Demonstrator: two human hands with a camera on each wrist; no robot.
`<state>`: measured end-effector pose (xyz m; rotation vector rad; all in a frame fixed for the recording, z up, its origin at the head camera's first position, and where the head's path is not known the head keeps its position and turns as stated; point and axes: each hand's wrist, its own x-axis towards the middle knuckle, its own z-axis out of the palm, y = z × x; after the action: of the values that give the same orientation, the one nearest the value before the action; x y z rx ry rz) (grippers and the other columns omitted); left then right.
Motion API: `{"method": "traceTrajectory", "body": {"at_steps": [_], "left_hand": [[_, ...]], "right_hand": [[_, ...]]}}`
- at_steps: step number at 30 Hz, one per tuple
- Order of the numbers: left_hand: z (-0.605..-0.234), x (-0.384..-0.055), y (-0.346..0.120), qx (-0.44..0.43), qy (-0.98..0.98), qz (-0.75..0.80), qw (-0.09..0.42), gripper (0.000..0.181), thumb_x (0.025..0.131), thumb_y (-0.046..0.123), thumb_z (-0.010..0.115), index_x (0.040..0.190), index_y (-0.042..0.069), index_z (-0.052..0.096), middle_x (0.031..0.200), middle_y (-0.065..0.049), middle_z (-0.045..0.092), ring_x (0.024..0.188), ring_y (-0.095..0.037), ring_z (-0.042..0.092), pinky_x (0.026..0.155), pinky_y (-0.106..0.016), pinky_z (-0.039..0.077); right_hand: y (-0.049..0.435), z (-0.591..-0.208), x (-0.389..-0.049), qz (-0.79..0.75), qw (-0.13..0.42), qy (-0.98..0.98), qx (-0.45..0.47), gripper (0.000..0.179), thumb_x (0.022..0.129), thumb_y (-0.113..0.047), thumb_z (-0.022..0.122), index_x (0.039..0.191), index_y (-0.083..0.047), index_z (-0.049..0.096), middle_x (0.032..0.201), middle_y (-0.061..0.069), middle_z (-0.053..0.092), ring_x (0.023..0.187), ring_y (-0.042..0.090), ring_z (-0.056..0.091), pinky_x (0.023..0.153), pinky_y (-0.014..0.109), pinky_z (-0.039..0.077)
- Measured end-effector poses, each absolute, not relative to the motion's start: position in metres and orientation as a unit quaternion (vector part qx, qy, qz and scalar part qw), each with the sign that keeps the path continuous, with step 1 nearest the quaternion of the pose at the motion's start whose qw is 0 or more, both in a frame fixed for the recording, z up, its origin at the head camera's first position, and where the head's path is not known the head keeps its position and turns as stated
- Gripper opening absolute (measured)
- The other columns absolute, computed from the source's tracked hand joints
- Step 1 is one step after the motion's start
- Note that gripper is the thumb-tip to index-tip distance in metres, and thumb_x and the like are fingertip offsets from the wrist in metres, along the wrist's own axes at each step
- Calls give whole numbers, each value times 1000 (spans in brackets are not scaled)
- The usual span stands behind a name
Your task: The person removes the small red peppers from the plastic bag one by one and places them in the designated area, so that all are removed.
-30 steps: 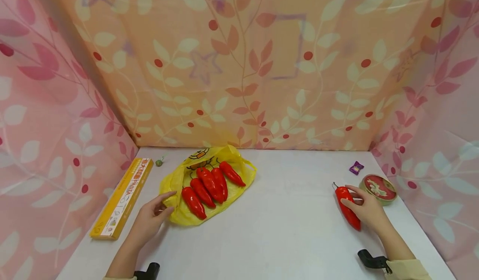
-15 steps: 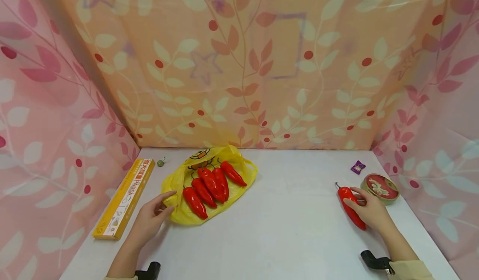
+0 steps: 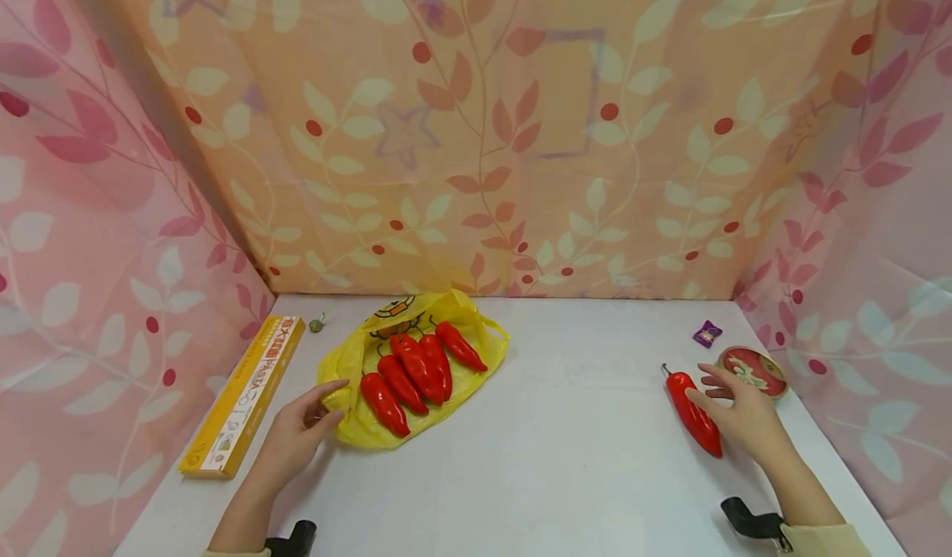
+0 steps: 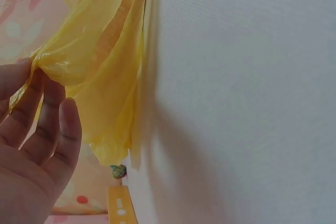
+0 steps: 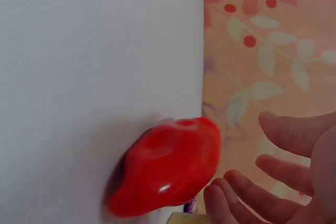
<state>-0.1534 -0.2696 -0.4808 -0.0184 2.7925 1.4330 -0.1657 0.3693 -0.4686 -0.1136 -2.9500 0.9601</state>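
My left hand [image 3: 293,433] pinches the edge of a yellow plastic bag [image 3: 345,421] between thumb and fingers; the left wrist view shows the gathered film [image 4: 79,61] at the fingertips. Several red chili peppers [image 3: 416,367] lie on the bag's open mouth. On the right, a single red chili pepper [image 3: 693,415] lies on the white table, its stem pointing away from me. Beside it my right hand [image 3: 747,416] is spread with loose fingers. In the right wrist view that pepper [image 5: 168,166] sits apart from the thumb, and nothing is held.
A yellow pasta box [image 3: 241,396] lies along the table's left side, with a small green item [image 3: 317,323] behind it. A round tin with a red lid [image 3: 754,371] stands behind my right hand, partly covered. Near it is a purple wrapped candy [image 3: 707,333]. Patterned cloth walls surround the table.
My right hand has let go of the single chili pepper and drawn slightly to the right, its fingers opening. The left hand and the bag stay as they were.
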Motion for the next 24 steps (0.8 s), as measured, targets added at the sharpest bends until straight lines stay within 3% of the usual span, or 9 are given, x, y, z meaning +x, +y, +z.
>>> {"method": "traceTrajectory", "body": {"at_steps": [13, 20, 24], "left_hand": [[-483, -153, -267, -5, 889, 457, -3, 44, 98, 17, 67, 141, 25, 59, 107, -6, 66, 87, -20, 57, 71, -24, 52], [-481, -154, -266, -19, 886, 463, 13, 44, 99, 22, 66, 142, 27, 57, 103, -7, 63, 89, -21, 55, 70, -24, 52], [-481, -154, -267, -17, 886, 463, 11, 43, 99, 23, 66, 141, 27, 57, 105, -7, 64, 89, -22, 56, 71, -24, 52]], "right_hand": [[336, -451, -176, 323, 63, -944, 23, 62, 97, -40, 67, 146, -7, 49, 129, 25, 64, 115, 45, 63, 87, 58, 56], [307, -446, -187, 351, 79, -931, 62, 60, 95, -39, 71, 145, -11, 53, 126, 19, 68, 111, 36, 68, 83, 43, 60], [289, -448, -193, 365, 80, -925, 74, 59, 94, -40, 71, 144, -13, 54, 125, 15, 69, 110, 32, 68, 90, 48, 57]]}}
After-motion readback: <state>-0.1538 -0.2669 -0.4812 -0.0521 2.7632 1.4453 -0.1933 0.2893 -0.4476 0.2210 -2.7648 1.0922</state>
